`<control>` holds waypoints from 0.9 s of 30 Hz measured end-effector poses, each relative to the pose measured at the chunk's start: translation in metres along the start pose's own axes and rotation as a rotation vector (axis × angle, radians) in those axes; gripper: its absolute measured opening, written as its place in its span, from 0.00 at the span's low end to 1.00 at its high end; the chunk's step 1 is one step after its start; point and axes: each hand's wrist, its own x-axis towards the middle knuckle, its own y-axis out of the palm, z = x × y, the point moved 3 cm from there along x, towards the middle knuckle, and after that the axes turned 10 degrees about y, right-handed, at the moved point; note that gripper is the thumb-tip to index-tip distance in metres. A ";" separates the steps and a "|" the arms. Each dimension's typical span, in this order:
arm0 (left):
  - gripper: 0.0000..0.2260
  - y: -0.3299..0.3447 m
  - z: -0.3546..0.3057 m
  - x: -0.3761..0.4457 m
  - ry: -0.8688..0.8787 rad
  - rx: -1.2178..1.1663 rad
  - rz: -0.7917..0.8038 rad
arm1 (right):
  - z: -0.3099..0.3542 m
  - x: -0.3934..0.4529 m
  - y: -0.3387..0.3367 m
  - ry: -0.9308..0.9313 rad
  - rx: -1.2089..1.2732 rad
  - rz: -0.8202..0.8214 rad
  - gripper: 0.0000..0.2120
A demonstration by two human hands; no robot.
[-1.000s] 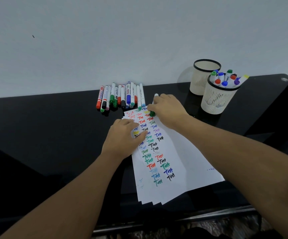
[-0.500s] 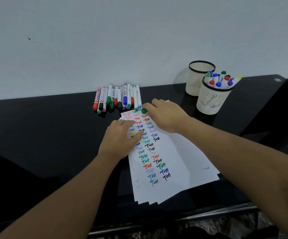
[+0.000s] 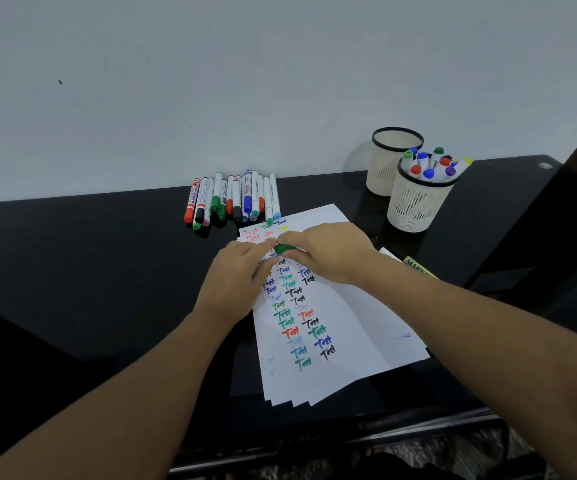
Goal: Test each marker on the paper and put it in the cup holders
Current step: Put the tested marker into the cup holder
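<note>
Your right hand (image 3: 328, 252) holds a green marker (image 3: 284, 248) over the upper part of the paper (image 3: 349, 327); its grip is curled round the barrel, with only the green end showing past your fingers. Your left hand (image 3: 237, 280) meets it there: the fingertips (image 3: 269, 244) touch the green end, while the rest of that hand rests on the written columns. Whether the left grip is pinching the cap or just touching it, I cannot tell.

The paper is a fanned stack of sheets lying on the black tabletop (image 3: 72, 271), with rows of coloured test words running down its left half.

Beyond the paper's top edge, a row of markers (image 3: 233, 199) lies side by side on the tabletop, near the wall.

To your right stand two white mesh cups. The nearer cup holder (image 3: 415, 206) carries several markers upright, caps up. The farther cup holder (image 3: 385, 161) sits just behind it, touching or nearly so; its contents cannot be made out.

A yellow-labelled box (image 3: 418, 266) peeks out behind your right forearm.
</note>
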 end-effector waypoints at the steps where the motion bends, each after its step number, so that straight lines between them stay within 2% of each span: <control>1: 0.16 0.000 0.001 0.000 0.006 0.001 -0.007 | 0.000 0.000 0.002 0.005 0.010 0.012 0.21; 13: 0.14 0.000 -0.001 0.000 0.090 0.018 0.025 | 0.001 -0.011 0.008 0.058 0.131 0.118 0.22; 16: 0.13 -0.001 -0.002 0.000 0.034 -0.005 0.022 | 0.002 -0.013 0.007 0.098 0.175 0.114 0.21; 20: 0.12 0.000 0.002 0.000 -0.074 0.000 0.028 | -0.005 -0.023 0.004 0.193 0.389 0.064 0.13; 22: 0.10 0.002 0.004 0.000 -0.098 -0.002 0.033 | -0.010 -0.025 0.002 0.212 0.416 0.056 0.11; 25: 0.10 0.003 0.005 0.000 -0.110 0.002 0.037 | -0.015 -0.028 -0.001 0.233 0.427 0.047 0.14; 27: 0.16 0.003 0.004 0.000 -0.134 -0.008 0.054 | -0.016 -0.033 -0.004 0.326 0.615 0.033 0.16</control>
